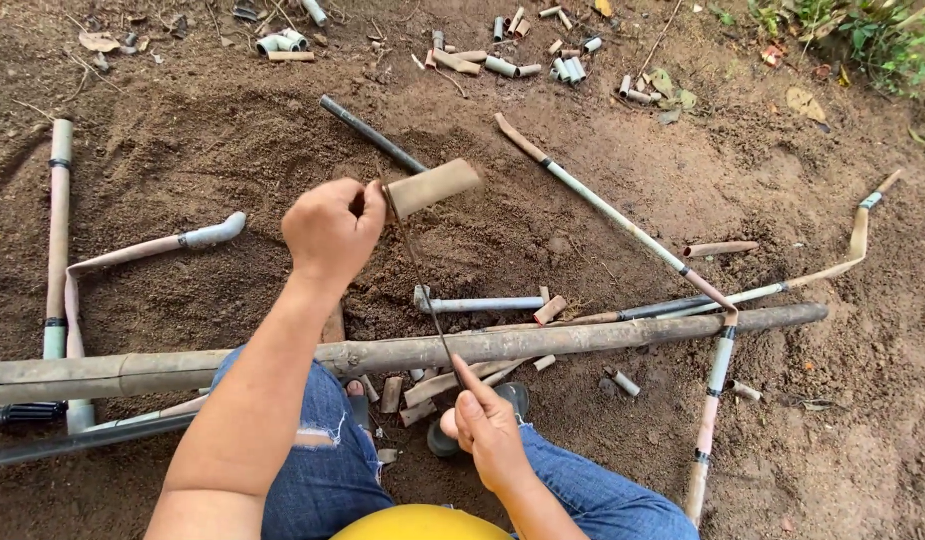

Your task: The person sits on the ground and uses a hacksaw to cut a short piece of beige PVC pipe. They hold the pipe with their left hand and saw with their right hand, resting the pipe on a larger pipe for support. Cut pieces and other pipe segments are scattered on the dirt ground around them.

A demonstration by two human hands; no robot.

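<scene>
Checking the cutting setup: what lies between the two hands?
In the head view, a thin saw blade spans from the left hand to the right hand, crossing the long bamboo pole.

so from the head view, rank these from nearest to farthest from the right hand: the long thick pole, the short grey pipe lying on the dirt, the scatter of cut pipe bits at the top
1. The long thick pole, just above the right hand, lying crosswise.
2. The short grey pipe, beyond the pole, mid-frame.
3. The cut pipe bits, far off at the top edge.
</scene>
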